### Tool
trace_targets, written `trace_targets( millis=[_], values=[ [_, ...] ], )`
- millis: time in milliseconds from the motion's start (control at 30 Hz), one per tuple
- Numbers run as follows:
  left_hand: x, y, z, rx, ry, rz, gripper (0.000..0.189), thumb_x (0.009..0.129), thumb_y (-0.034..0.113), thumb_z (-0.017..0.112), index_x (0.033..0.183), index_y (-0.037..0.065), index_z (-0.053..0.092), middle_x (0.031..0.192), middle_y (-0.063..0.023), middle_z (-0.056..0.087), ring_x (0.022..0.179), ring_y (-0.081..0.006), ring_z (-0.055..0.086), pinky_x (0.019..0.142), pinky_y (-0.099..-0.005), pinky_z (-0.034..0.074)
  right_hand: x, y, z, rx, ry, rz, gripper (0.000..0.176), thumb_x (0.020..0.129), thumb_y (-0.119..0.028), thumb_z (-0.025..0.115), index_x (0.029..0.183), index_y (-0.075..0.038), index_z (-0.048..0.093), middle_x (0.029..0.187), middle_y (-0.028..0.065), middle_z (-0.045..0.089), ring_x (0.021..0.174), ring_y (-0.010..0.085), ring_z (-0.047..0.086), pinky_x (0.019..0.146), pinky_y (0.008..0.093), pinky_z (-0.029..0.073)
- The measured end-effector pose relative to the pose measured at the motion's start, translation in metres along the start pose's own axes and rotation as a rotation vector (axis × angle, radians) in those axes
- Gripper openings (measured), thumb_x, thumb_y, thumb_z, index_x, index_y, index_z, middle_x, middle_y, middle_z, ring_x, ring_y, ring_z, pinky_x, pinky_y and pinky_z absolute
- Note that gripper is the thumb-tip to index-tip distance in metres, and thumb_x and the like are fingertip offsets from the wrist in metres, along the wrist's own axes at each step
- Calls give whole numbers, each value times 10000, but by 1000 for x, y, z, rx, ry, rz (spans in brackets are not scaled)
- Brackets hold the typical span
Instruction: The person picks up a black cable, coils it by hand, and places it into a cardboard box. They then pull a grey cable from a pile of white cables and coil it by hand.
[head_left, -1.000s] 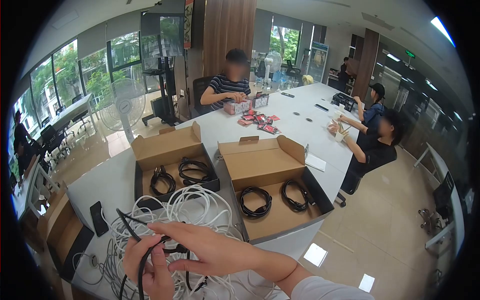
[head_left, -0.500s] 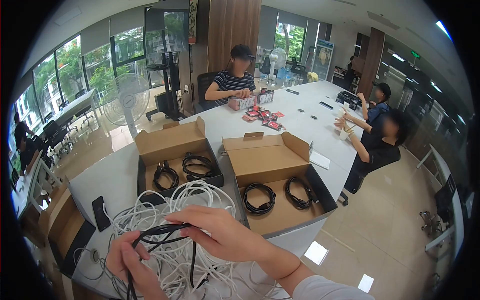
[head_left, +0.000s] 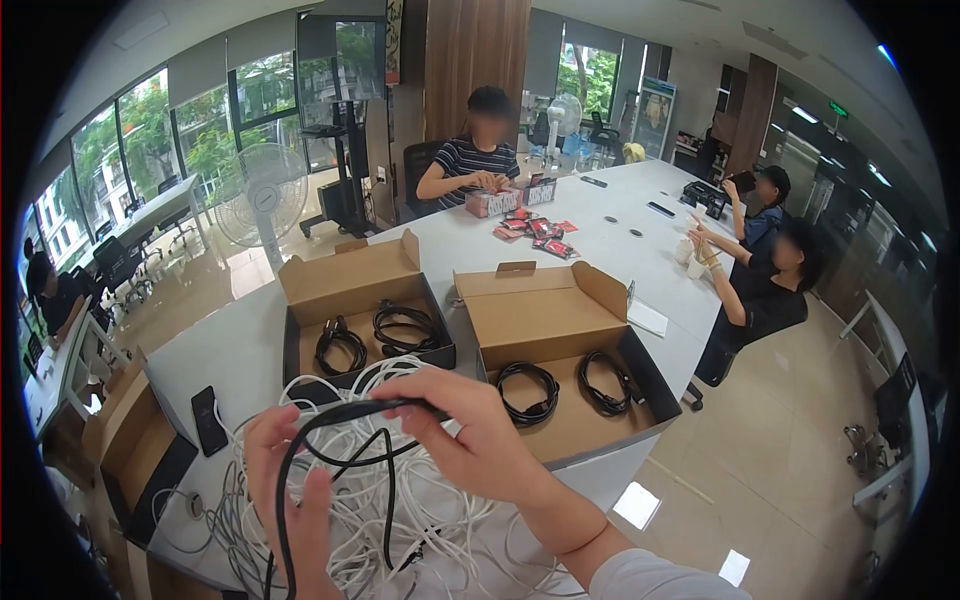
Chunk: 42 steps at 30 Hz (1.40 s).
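My right hand (head_left: 470, 430) pinches a looped black cable (head_left: 345, 410) above a heap of tangled white cables (head_left: 360, 520). The cable arches leftward and hangs down across the palm of my left hand (head_left: 290, 490). That hand is open, its thumb and fingers apart around the cable. Behind the heap stands an open cardboard box (head_left: 450, 350) with two coiled black cables (head_left: 341, 345) inside. A second open box (head_left: 640, 350), to its right, also holds two coiled black cables (head_left: 528, 393).
A smartphone (head_left: 209, 420) lies left of the heap, near another open box (head_left: 150, 450). Across the white table (head_left: 610, 270), a person (head_left: 480, 150) handles small boxes behind red packets (head_left: 540, 230). Two more people (head_left: 765, 270) sit along the right side. A fan (head_left: 262, 195) stands behind.
My hands have risen slightly and moved right with the black cable. My left hand's fingers have opened from around it. One person at the right has raised a dark object.
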<state>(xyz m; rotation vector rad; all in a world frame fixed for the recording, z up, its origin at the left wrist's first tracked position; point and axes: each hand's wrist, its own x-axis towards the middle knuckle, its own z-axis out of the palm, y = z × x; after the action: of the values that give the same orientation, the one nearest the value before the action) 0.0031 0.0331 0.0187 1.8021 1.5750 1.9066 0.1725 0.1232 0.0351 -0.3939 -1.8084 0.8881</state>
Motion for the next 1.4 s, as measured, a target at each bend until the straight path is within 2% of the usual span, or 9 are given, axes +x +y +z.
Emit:
trace_targets(
  millis=[133,267,300,333,567,767,1067,1200,1400],
  values=[
    [-1,-3,3,-73,-77,-195,361,924,175,523,1239,0,494,1158,-89,535,989,-169,547,873,-294,432,2,8,-6,-25,87,-47,301,794,102,544,1064,3,634,810,103,620,724,156,583,640,264,441],
    [3,-39,1,-412,-208,-314,589,956,488,388,1259,-6,494,1015,-141,620,907,-217,614,858,-329,465,2,1,-12,-50,60,-21,348,785,100,562,1105,-11,641,785,86,610,674,143,546,605,246,417],
    [8,-44,2,-540,-325,-324,774,908,652,299,1254,-11,498,1017,-180,626,910,-249,629,861,-355,477,1,0,-12,-71,46,-19,359,781,99,566,1114,-15,641,783,82,608,666,140,537,598,241,411],
    [5,-43,2,-645,-357,-356,908,788,773,411,1268,7,500,1029,-172,645,899,-241,649,849,-358,503,2,0,-12,-90,19,-20,371,778,97,571,1123,-20,642,781,79,607,659,136,529,591,236,406],
    [1,-27,-12,-752,-639,-403,485,926,348,522,1168,-71,493,843,-132,632,743,-187,618,738,-313,495,-1,1,-17,-206,-103,61,333,822,36,594,1153,-2,606,778,125,566,623,233,535,562,296,424],
    [-4,-10,-3,-783,-367,-643,203,981,140,411,1054,-23,508,732,-77,564,529,-152,553,542,-263,479,-2,9,-6,-345,-115,-7,377,831,-1,615,1206,-2,570,877,130,587,694,231,569,603,290,452],
    [-2,-9,-8,-670,-285,-639,236,992,186,425,1100,-5,511,658,22,416,449,-38,358,417,-196,292,-3,8,-1,-426,-190,-98,488,849,-123,639,1289,11,475,1102,170,567,966,332,562,826,373,459],
    [-2,-10,-6,-639,-443,-612,271,993,234,436,1100,-3,509,663,34,412,475,-21,331,427,-184,256,-1,-2,1,-388,-209,-174,539,848,-179,651,1312,10,451,1158,175,546,1080,359,501,927,403,405],
    [-6,-3,-6,-612,-672,-565,329,981,303,464,1119,4,476,674,42,405,502,-13,303,435,-169,237,-5,5,-2,-315,-456,26,472,838,-252,667,1233,-24,547,964,152,642,812,295,616,713,354,492]
  ],
)
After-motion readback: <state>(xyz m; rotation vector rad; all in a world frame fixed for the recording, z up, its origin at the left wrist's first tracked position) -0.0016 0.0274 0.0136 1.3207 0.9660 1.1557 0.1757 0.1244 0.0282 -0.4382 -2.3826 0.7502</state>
